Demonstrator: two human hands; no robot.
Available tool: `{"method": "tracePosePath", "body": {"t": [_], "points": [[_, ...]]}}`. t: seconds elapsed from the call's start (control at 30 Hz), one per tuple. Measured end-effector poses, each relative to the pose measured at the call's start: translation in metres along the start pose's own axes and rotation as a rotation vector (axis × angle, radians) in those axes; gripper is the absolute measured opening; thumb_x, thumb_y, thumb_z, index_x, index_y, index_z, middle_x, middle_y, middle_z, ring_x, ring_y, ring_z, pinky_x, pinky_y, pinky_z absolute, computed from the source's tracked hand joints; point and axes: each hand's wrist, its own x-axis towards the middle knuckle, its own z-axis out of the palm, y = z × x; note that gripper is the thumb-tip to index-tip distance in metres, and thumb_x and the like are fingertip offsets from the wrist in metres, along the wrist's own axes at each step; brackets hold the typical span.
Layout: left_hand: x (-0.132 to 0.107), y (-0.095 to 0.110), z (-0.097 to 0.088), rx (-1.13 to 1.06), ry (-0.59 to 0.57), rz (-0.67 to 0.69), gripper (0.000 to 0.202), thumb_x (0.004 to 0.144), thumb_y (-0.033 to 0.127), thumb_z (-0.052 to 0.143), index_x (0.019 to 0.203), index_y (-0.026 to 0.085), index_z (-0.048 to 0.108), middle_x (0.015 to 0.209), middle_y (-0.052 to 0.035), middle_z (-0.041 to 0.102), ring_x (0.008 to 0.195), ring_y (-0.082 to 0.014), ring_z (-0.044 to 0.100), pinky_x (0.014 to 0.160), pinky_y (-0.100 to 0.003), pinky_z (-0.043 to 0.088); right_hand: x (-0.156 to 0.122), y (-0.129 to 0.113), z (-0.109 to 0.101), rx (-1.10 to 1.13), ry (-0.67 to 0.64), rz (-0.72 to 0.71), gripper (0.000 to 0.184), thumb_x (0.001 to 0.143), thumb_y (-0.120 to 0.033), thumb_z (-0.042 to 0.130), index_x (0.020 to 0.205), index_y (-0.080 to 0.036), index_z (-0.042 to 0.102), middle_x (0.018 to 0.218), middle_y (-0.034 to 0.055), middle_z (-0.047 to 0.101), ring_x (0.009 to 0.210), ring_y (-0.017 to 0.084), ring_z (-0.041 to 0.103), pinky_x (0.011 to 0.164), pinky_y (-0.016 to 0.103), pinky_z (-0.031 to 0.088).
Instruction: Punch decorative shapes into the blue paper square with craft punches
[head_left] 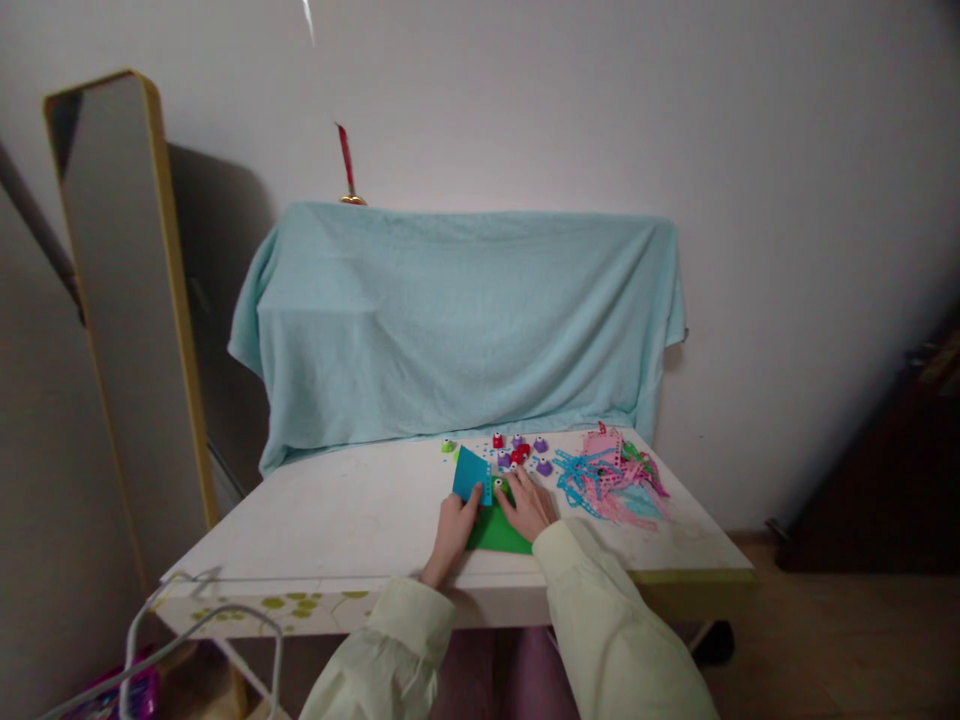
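We have the blue sheet [469,470] on the tabletop [330,520], with a line of holes [488,480] down its right edge. Our left hand [454,525] has that sheet pinched at its near side, thumb on top. Our right hand [529,503] seems to be grasping a green punch [501,487] right at the holed edge; whether the sheet is inside the slot we cannot tell.

To do this well, we should judge the spacing by the last hole, hold the sheet flat and its edge square to the punch, press straight down until the cut is clean, and let go fully before sliding along. The left grip should stay light, so the sheet does not crease, and clear of the slot.

Counting outward from the blue sheet: one green sheet [501,533] lies on its near side, partly under our hands. Beyond it and to its right we count four purple punches [541,445] and at least two red punches [498,440], bunched too closely to be sure. By its far edge are two lime punches [448,445], one half hidden. Well to its right sits one heap of strips [600,475], too tangled to count. Behind it hangs one towel [465,320]; far to its left stands one mirror [120,250].
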Motion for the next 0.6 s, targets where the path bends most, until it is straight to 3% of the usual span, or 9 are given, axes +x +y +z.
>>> {"method": "tracePosePath", "body": {"t": [0.27, 0.6], "points": [[0.0001, 0.0008, 0.0005, 0.024, 0.008, -0.025, 0.056, 0.076, 0.061, 0.042, 0.054, 0.012, 0.057, 0.049, -0.0048, 0.057, 0.048, -0.0133, 0.048, 0.049, -0.024, 0.03, -0.0008, 0.0041, 0.0074, 0.011, -0.023, -0.003, 0.031, 0.088, -0.038, 0.038, 0.112, -0.023, 0.052, 0.127, 0.0103, 0.043, 0.1, 0.021, 0.052, 0.079, 0.029, 0.042], [0.0001, 0.0002, 0.0008, 0.021, 0.005, -0.019, 0.055, 0.076, 0.061, 0.042, 0.054, 0.013, 0.056, 0.05, -0.0051, 0.057, 0.048, -0.0138, 0.05, 0.05, -0.024, 0.031, -0.0007, 0.0031, 0.0043, 0.014, -0.027, 0.001, 0.029, 0.087, -0.037, 0.041, 0.11, -0.023, 0.053, 0.128, 0.01, 0.042, 0.099, 0.021, 0.052, 0.079, 0.029, 0.042]]}}
